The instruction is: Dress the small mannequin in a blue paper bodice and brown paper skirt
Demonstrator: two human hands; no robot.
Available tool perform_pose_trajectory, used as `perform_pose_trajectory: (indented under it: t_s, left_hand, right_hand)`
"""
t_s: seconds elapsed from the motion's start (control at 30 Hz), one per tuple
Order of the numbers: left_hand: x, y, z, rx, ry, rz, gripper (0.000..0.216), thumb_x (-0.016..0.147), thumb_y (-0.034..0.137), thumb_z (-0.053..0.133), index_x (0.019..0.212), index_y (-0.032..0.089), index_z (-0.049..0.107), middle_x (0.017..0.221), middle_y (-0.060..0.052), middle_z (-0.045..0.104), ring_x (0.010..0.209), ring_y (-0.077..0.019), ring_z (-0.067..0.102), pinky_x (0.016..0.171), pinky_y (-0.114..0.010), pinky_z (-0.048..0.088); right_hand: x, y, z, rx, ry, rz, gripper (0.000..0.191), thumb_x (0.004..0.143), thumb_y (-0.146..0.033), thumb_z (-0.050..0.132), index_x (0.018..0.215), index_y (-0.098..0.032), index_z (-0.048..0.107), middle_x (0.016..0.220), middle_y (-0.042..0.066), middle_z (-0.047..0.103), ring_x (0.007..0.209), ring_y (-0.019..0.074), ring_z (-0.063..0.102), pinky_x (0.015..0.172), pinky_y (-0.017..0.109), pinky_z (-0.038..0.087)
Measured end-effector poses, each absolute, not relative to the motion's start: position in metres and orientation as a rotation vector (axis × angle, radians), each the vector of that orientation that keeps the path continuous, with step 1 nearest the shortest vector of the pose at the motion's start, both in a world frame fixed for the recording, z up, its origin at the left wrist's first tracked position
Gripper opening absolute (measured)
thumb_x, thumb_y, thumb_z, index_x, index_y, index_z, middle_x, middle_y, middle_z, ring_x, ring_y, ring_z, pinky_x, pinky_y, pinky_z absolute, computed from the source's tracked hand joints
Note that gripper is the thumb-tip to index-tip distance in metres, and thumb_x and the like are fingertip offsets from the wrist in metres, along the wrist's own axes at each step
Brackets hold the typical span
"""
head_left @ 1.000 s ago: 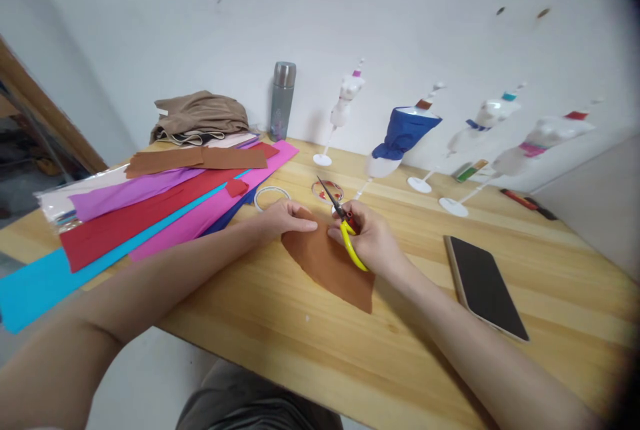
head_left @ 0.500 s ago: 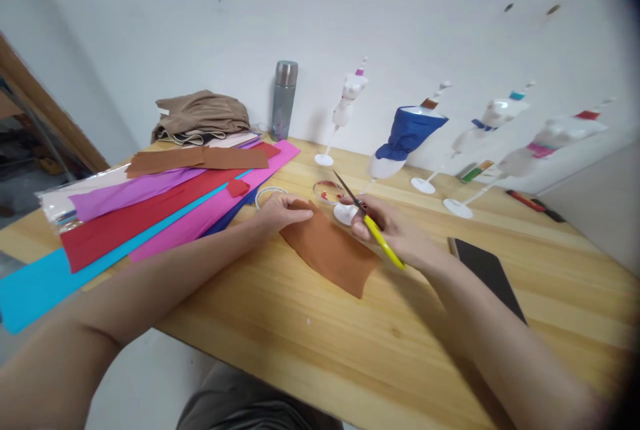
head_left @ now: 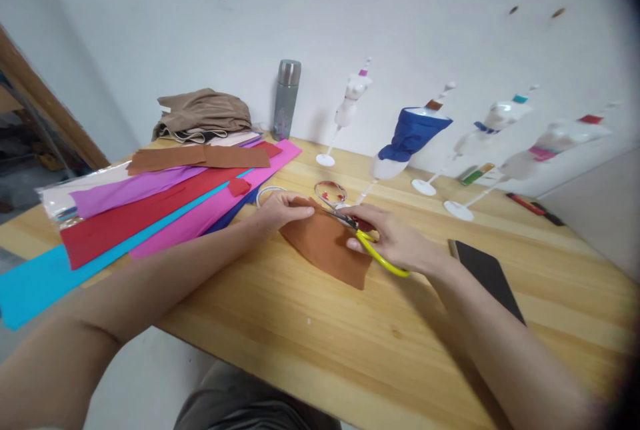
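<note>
A piece of brown fabric (head_left: 330,250) hangs just over the wooden table (head_left: 280,343), pinched at its upper left edge by my left hand (head_left: 283,211). My right hand (head_left: 387,233) is closed round the yellow handles of a pair of scissors (head_left: 383,260). The scissors' blades are apart and point left, at the top edge of the fabric close to my left fingertips. Behind the fabric lies a clear roll with red bits inside (head_left: 331,191). A white ring (head_left: 267,191) sits partly hidden behind my left hand.
Strips of coloured fabric (head_left: 150,217) cover the left side, with folded brown cloth (head_left: 205,113) behind them. A flask (head_left: 287,100) stands at the wall. Several small white mannequins stand at the back right, one in blue cloth (head_left: 413,131). A dark notebook (head_left: 487,277) lies right.
My right hand has lowered and turned the scissors, bringing their now parted blades left to the fabric's top edge. My left hand keeps its pinch on the fabric.
</note>
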State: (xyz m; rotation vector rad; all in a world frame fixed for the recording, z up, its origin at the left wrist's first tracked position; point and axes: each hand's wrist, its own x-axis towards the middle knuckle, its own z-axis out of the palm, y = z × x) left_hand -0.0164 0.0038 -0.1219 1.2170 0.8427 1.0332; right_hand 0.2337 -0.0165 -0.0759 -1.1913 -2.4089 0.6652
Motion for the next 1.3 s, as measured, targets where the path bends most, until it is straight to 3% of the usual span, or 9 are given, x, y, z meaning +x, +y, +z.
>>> perform_pose_trajectory:
  t_s: [0.2,0.6,0.9,1.13,1.3]
  left_hand:
    - [-0.017,0.004,-0.123,1.253,0.812,1.046,0.030,0.061,0.039,0.087,0.082,0.018,0.082,0.089,-0.005,0.081,0.086,-0.0197,0.073,0.087,-0.031,0.054]
    - [-0.016,0.001,-0.125,1.089,0.704,0.961,0.035,0.060,0.037,0.090,0.086,0.015,0.083,0.084,-0.008,0.080,0.083,-0.0201,0.073,0.090,-0.033,0.052]
    - [-0.017,0.001,-0.127,0.987,0.643,0.916,0.035,0.060,0.035,0.091,0.086,0.014,0.082,0.084,-0.009,0.080,0.080,-0.0186,0.073,0.090,-0.031,0.052]
    - [-0.016,0.002,-0.126,0.990,0.677,0.948,0.036,0.059,0.035,0.091,0.086,0.014,0.082,0.083,-0.008,0.079,0.082,-0.0204,0.073,0.092,-0.035,0.052]
    - [-0.015,0.002,-0.128,0.963,0.681,0.930,0.035,0.057,0.035,0.092,0.084,0.015,0.082,0.081,-0.007,0.079,0.079,-0.0178,0.073,0.085,-0.031,0.053]
  right_hand:
    - [0.231,-0.016,-0.083,-1.220,-2.436,0.599,0.055,0.082,-0.043,0.068,0.130,-0.017,0.067,0.110,0.016,0.069,0.085,0.0268,0.065,0.080,0.046,0.054]
    - [0.230,-0.014,-0.087,-1.214,-2.417,0.604,0.057,0.081,-0.044,0.069,0.134,-0.021,0.067,0.097,0.010,0.065,0.076,0.0230,0.061,0.073,0.041,0.052]
    - [0.229,-0.015,-0.088,-1.222,-2.419,0.575,0.061,0.082,-0.045,0.069,0.137,-0.019,0.065,0.105,0.013,0.065,0.082,0.0262,0.063,0.076,0.044,0.053]
    - [0.228,-0.015,-0.088,-1.193,-2.399,0.567,0.059,0.083,-0.045,0.071,0.137,-0.021,0.065,0.099,0.011,0.067,0.081,0.0264,0.064,0.076,0.044,0.053]
    - [0.227,-0.016,-0.088,-1.183,-2.403,0.564,0.061,0.082,-0.047,0.070,0.137,-0.022,0.066,0.102,0.012,0.065,0.081,0.0267,0.064,0.075,0.044,0.053]
